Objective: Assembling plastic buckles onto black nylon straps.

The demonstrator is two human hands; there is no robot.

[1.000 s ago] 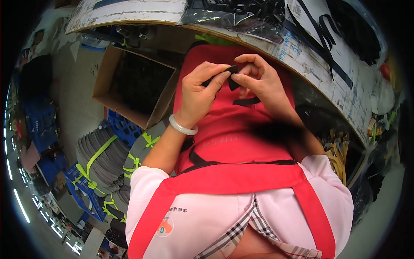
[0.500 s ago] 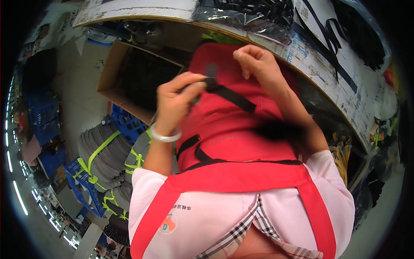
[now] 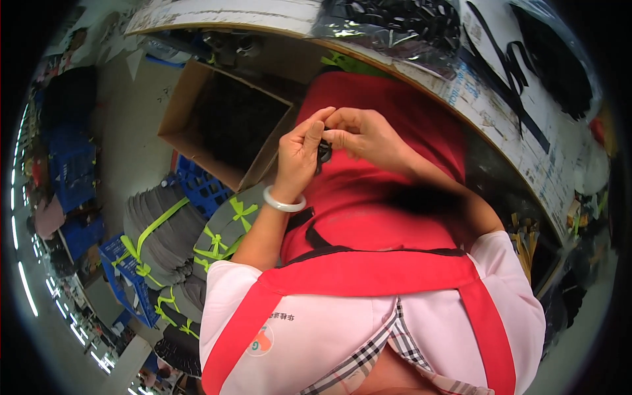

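Above my red apron [image 3: 395, 227], my two hands meet at the fingertips. My left hand [image 3: 299, 158], with a white bangle on its wrist, is closed around a small black plastic piece that looks like a buckle [image 3: 324, 153]. Part of that piece shows below the fingers; the rest is covered. My right hand [image 3: 368, 135] is closed in a pinch against the left fingertips. Whatever lies in that pinch is hidden. A short black strap end [image 3: 299, 217] lies at the apron's left side.
An open cardboard box [image 3: 176, 125] with dark contents stands to the left. Nearer are a blue crate [image 3: 204, 187] and grey bundles [image 3: 155, 230] tied with yellow-green strips. Along the far right runs a worktable [image 3: 520, 161] bearing a clear bag [image 3: 401, 33] of black parts and black straps [image 3: 503, 76].
My hands, apart before, have come together; the right moved left and down. The black strap that stuck out from my left hand no longer shows. The view has shifted slightly.
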